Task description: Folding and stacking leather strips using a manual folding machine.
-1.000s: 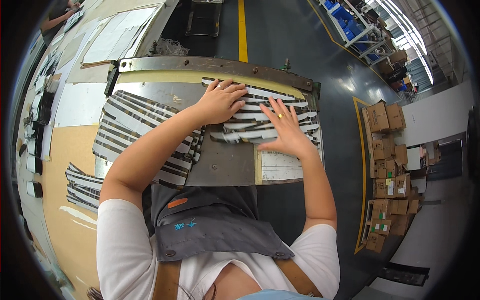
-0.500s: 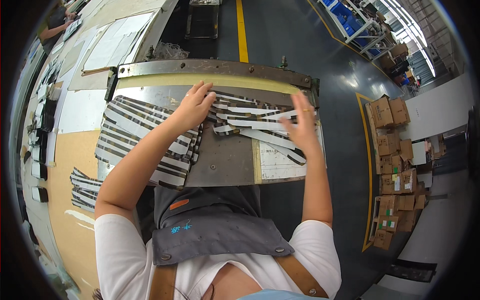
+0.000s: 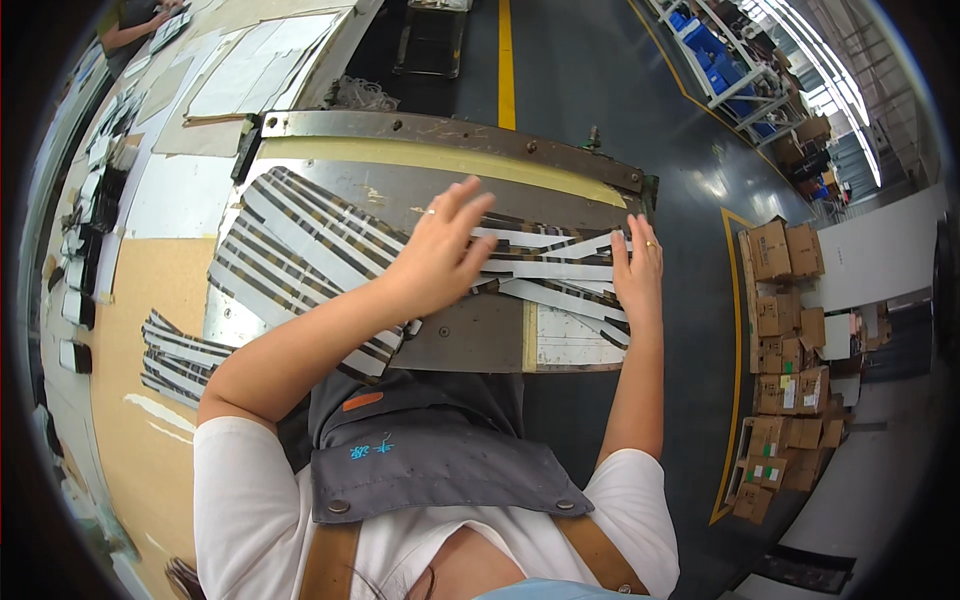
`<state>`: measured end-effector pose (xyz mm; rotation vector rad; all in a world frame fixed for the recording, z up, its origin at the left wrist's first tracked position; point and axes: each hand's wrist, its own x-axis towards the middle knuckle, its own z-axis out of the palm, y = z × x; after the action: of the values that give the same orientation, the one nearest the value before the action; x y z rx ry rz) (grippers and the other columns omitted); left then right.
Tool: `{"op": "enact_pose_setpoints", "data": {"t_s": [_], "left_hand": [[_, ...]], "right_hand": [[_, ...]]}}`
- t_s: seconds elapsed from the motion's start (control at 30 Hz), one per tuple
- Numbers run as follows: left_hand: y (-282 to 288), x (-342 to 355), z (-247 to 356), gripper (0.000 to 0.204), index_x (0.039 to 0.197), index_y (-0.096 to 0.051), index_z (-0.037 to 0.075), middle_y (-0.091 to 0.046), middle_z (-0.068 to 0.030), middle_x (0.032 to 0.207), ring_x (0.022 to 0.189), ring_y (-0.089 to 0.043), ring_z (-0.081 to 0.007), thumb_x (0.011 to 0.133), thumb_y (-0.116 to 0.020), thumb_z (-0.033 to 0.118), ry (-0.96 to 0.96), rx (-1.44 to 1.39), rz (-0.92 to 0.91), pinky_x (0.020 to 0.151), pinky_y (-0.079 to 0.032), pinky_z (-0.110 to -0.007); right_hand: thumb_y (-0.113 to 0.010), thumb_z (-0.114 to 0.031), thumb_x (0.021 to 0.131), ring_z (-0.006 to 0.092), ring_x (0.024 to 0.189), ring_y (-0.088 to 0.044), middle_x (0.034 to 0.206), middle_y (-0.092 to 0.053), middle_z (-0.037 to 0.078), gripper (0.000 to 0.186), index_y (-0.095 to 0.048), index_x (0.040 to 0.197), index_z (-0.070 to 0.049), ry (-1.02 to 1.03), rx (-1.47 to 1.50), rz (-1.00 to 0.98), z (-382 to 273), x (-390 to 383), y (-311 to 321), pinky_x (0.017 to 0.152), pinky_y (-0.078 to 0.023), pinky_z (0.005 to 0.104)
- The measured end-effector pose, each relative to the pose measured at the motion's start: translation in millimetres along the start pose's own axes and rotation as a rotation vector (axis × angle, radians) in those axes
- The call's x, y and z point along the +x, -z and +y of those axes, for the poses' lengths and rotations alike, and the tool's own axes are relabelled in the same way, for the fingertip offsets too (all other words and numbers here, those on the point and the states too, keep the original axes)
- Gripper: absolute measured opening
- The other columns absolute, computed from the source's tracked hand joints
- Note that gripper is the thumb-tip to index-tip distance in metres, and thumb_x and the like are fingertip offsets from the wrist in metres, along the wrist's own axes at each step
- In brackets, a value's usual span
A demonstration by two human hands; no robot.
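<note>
Flat white strips with dark, mottled edges (image 3: 560,270) lie in a loose, crossing bundle on the metal plate (image 3: 470,345). At the bundle's left end is my left hand (image 3: 447,250), its fingers stretched and apart and slightly smeared by motion. Against the right end of the strips, my right hand (image 3: 640,270) stands with fingers extended, its palm side facing the bundle. Neither hand is wrapped round a strip. To the left, a larger fanned pile of similar strips (image 3: 300,240) covers much of the plate, partly hidden under my left forearm.
A metal bar (image 3: 450,135) with bolts runs along the plate's far edge. More strips (image 3: 175,355) lie on the tan board (image 3: 150,290) at left. A co-worker's hand (image 3: 160,20) shows at far left. Cardboard boxes (image 3: 780,380) stand on the right, beyond the floor's yellow line (image 3: 728,380).
My left hand has moved right and nearer, to the bundle's left end. My right hand has come against the strips' right ends. The view has shifted slightly.
</note>
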<state>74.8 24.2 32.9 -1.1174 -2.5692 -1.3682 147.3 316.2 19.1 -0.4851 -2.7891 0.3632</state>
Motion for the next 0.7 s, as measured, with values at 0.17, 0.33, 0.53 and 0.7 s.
{"op": "enact_pose_setpoints", "data": {"t_s": [0.17,0.33,0.53,0.7], "left_hand": [[2,-28,26,0.03,0.113,-0.058,0.005,-0.051,-0.0146,0.122,0.116,-0.048,-0.0321,0.084,-0.062,0.015,-0.366,0.081,-0.16,0.098,-0.039,-0.043],[58,-52,-20,0.039,0.122,-0.055,0.011,-0.056,-0.0065,0.126,0.126,-0.045,-0.0251,0.084,-0.063,0.015,-0.184,0.314,-0.208,0.108,-0.028,-0.047],[78,-81,-66,0.044,0.139,-0.042,0.016,-0.039,-0.0009,0.146,0.139,-0.026,-0.0235,0.098,-0.039,0.032,0.143,0.615,-0.177,0.113,-0.01,-0.051],[65,-68,-68,0.042,0.139,-0.039,0.011,-0.035,-0.0062,0.147,0.141,-0.022,-0.027,0.1,-0.035,0.027,0.28,0.471,-0.038,0.114,-0.004,-0.048]], "right_hand": [[-0.05,-0.035,0.094,0.0355,0.132,-0.036,0.14,-0.043,0.018,0.048,-0.048,0.131,-0.006,0.414,0.232,-0.13,-70,-8,-15,0.109,-0.024,0.05],[-0.053,-0.035,0.091,0.0333,0.13,-0.04,0.138,-0.047,0.012,0.047,-0.05,0.13,-0.009,0.563,0.197,-0.211,-81,-17,-23,0.108,-0.024,0.0526],[-0.056,-0.033,0.089,0.0313,0.126,-0.043,0.133,-0.051,0.01,0.047,-0.051,0.129,-0.009,0.634,0.17,-0.213,-77,-21,-16,0.107,-0.027,0.051],[-0.056,-0.035,0.089,0.0296,0.126,-0.043,0.133,-0.051,0.01,0.047,-0.054,0.127,-0.009,0.597,0.184,-0.291,-71,-32,-3,0.108,-0.026,0.0499]]}}
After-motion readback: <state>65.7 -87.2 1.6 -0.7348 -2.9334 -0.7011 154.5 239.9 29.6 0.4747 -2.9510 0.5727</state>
